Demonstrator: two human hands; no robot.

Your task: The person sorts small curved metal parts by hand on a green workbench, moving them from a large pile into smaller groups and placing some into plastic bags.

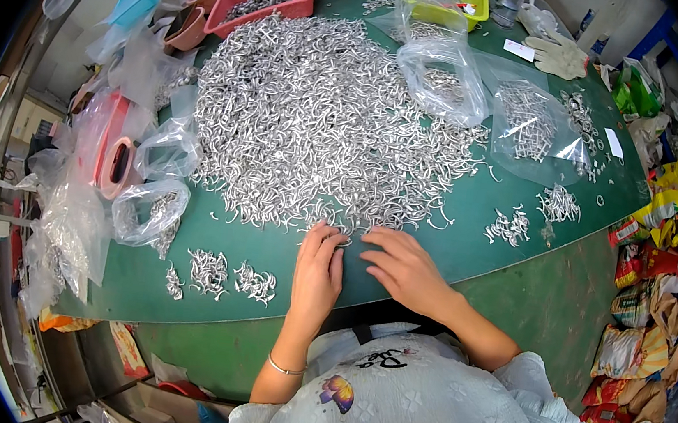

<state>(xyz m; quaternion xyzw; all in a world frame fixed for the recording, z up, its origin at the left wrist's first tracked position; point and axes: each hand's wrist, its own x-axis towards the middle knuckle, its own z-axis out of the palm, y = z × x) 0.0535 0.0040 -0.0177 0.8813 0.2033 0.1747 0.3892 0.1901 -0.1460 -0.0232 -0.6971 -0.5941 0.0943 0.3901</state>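
The pile (307, 125) is lying on the desk (479, 214), just beyond both hands. The left hand (320, 266) is curving loosely at its near edge; whether it is pinching a piece, I cannot tell. The right hand (405, 270) is resting partly open beside it, seemingly holding nothing. Working the edge well is probably calling for light fingertips, teasing few hooked pieces loose at once, clear of the heaps (209, 272) left of the left hand. The fingers are hiding whatever is lying underneath; tangling is obscuring single pieces.
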